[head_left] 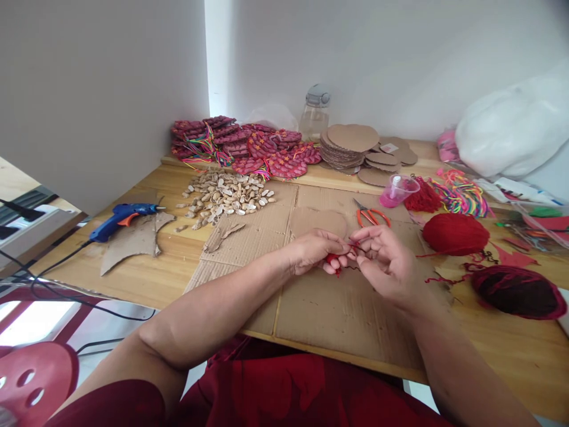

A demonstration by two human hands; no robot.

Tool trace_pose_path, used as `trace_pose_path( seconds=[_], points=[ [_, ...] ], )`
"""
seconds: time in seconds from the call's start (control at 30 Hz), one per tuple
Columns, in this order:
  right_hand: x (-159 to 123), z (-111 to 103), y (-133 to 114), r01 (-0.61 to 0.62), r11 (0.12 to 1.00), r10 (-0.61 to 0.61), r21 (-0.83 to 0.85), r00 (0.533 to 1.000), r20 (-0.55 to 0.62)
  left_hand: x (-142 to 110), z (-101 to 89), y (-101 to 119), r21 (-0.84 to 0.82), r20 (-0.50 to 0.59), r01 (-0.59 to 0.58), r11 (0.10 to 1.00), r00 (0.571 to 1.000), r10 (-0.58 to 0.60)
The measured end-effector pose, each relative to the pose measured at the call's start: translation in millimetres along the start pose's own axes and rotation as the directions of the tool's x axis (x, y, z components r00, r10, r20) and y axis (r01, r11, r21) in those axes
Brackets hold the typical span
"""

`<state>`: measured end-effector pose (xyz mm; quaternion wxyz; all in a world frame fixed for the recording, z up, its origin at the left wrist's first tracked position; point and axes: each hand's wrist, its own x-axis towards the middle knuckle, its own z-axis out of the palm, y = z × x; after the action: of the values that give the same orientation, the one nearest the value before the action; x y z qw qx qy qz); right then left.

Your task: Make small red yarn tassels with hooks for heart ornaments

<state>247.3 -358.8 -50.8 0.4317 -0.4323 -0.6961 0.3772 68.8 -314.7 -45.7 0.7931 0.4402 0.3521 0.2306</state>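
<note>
My left hand [317, 250] is closed around a small bundle of red yarn [331, 258], part of which shows between the fingers. Opposite it, my right hand [384, 261] pinches a dark red strand that runs across from the bundle. Both hands meet above the cardboard sheet [329, 308] on the table. Just beyond them lies a rounded cardboard piece [317, 220]. Orange-handled scissors [372, 216] rest close behind my right hand. A red yarn ball [456, 233] and a dark maroon yarn ball [518, 290] sit to the right.
A blue glue gun [122, 220] with a cord stands at left on cardboard scrap [128, 243]. Peanut shells [229, 196] are heaped behind. Decorated red pieces [275, 148], stacked cardboard shapes [351, 142], a bottle [315, 112] and a pink-tinted cup [398, 191] line the back.
</note>
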Motion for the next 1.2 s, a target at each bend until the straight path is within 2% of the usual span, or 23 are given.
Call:
trace_pose_path(
  seconds=[0.13,0.3,0.37,0.5,0.87,1.0,1.2],
  points=[
    [0,2,-1,0.091,0.991,-0.087,-0.099,0.995,0.045,-1,-0.2,2,-0.017,-0.007,0.014,1.000,1.000,-0.014],
    [3,0,-5,0.144,0.969,-0.152,-0.199,0.988,-0.025,0,-0.3,1,0.008,-0.011,0.006,1.000,1.000,-0.006],
    [3,-1,-6,0.114,0.974,-0.124,-0.193,0.992,-0.038,0,-0.2,0,0.017,-0.010,0.011,1.000,1.000,-0.011],
    [2,-1,-6,0.026,0.999,-0.028,-0.041,0.999,-0.039,1,-0.2,-3,0.016,0.026,-0.004,1.000,1.000,0.003],
    [4,0,-9,-0.075,0.987,0.085,0.140,0.994,-0.067,0,-0.5,-6,-0.031,0.123,-0.091,0.995,0.988,0.094],
    [5,-3,-8,-0.096,0.986,0.105,0.139,0.993,-0.059,0,-0.9,-8,-0.031,0.146,-0.110,0.993,0.983,0.113],
    [4,-8,-5,-0.064,0.995,0.064,0.081,0.998,0.003,3,-3.2,-10,-0.029,0.165,-0.135,0.990,0.977,0.138]
  ],
)
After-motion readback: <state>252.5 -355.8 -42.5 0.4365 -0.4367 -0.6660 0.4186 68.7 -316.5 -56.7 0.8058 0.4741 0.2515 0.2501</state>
